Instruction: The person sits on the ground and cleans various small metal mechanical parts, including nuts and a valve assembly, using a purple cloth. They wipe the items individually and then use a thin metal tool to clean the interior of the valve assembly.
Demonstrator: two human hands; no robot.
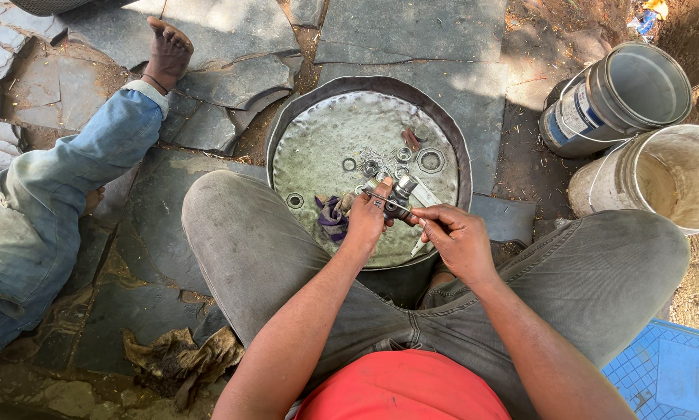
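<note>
My left hand (367, 220) grips a small dark metal part (400, 198) with a bolt-like top, held over the near edge of a round metal pan (312, 155). My right hand (458, 237) pinches a thin metal rod or pin against that part from the right. Several nuts and washers (402, 155) lie wet in the pan, with one more nut (294, 201) at its left. A purple rag (333, 218) sits in the pan just left of my left hand.
Another person's leg in blue jeans (69, 171) and bare foot (167, 50) stretch across the stone slabs at left. Two buckets (622, 93) (660, 175) stand at the right. A dirty rag (182, 362) lies by my left knee, a blue crate (668, 373) at bottom right.
</note>
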